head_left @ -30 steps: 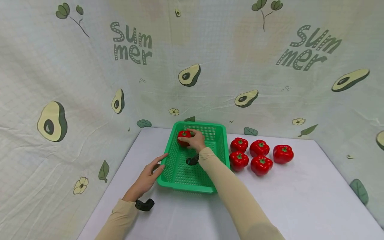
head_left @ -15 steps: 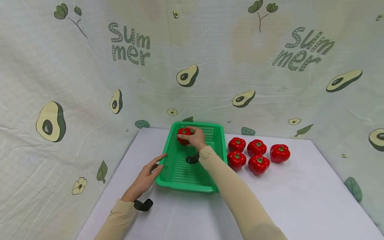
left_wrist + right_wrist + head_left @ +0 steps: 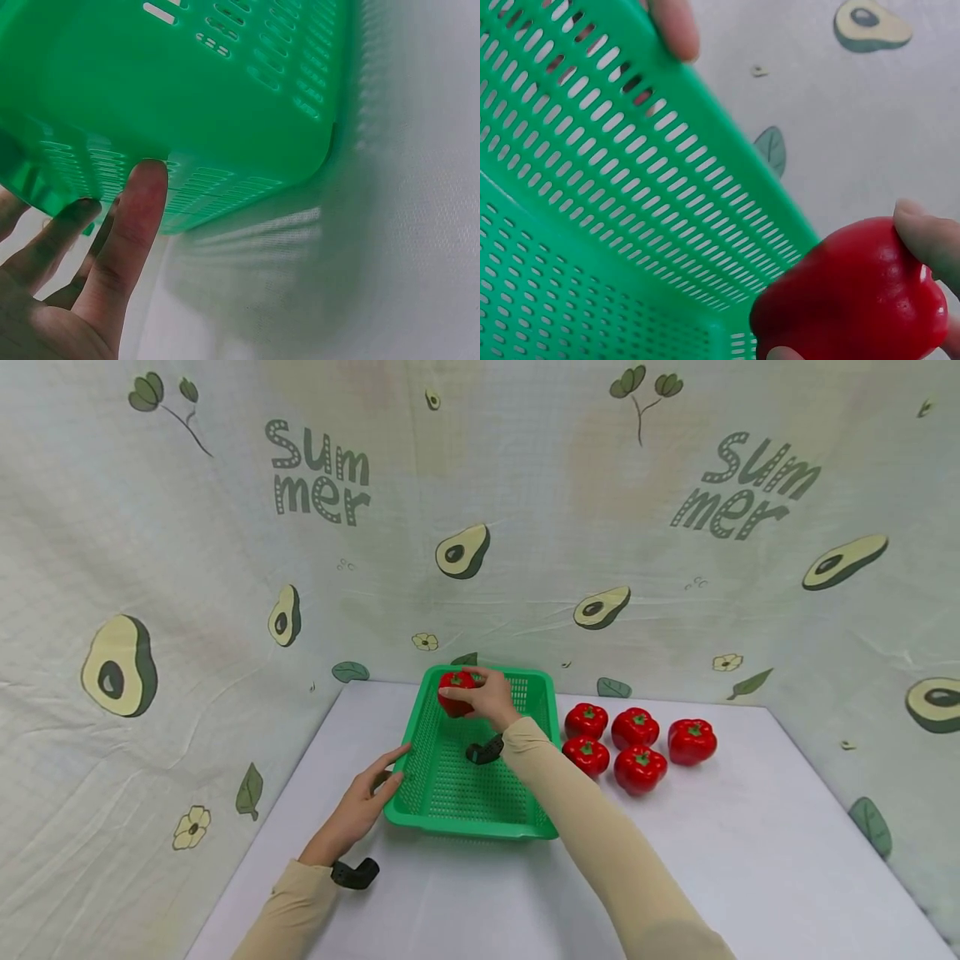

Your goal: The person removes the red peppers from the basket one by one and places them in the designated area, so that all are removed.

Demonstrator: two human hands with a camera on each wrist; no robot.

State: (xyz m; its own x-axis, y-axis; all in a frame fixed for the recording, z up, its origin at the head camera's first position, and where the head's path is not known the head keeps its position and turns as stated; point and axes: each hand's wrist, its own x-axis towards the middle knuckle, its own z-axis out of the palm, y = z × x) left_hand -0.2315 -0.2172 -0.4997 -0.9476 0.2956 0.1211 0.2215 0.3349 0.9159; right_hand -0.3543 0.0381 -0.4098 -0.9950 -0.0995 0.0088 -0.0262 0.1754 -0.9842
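In the head view my right hand (image 3: 491,695) holds a red bell pepper (image 3: 453,692) at the far left corner of a green plastic basket (image 3: 480,832). Thumb and fingers lie on opposite sides of the bell pepper (image 3: 847,300) in the right wrist view, with the basket's slotted wall behind it. My left hand (image 3: 358,806) is at the basket's left side, its fingers extended. In the left wrist view a straight finger (image 3: 131,225) meets the outside of the basket wall, and a fingertip (image 3: 676,30) shows at the rim in the right wrist view.
Several more red bell peppers (image 3: 640,768) stand on the white table (image 3: 750,843) just right of the basket. A printed cloth (image 3: 525,485) hangs behind and along both sides of the table.
My right hand has raised the bell pepper slightly at the basket's far left corner. My left hand keeps its place at the basket's side. The head view has shifted a little.
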